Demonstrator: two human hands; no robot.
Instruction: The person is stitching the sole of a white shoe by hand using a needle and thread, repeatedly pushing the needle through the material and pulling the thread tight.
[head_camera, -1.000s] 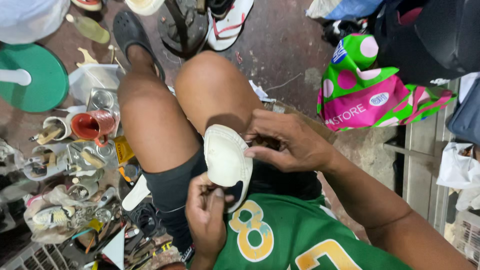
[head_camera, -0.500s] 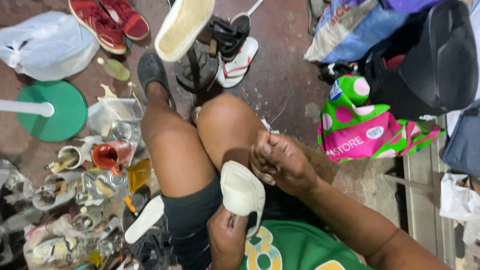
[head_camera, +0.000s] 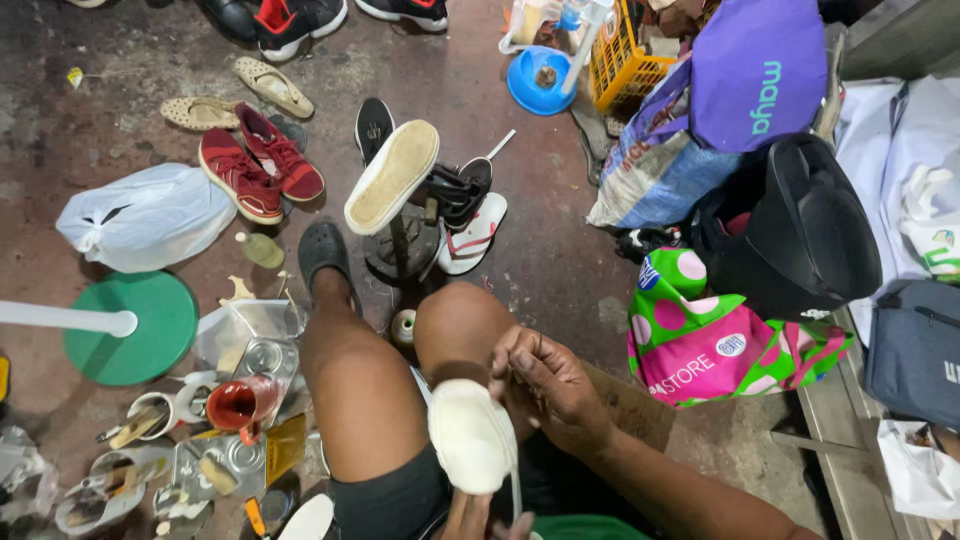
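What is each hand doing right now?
Left hand: mostly out of frame; seems to hold the white shoe from below.
Right hand: fingers curled, closed on the shoe's edge by the knee.

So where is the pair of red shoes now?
In the head view, the red shoes lie on the floor at upper left, beside the white plastic bag and just below two beige sandals.

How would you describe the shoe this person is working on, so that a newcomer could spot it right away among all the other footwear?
Start at the person's two bare knees in the lower middle of the view. Just right of the left thigh, the right hand rests against a small white shoe. Unlike the red sneakers and the shoe on the stand, it is off the floor, held in the lap.
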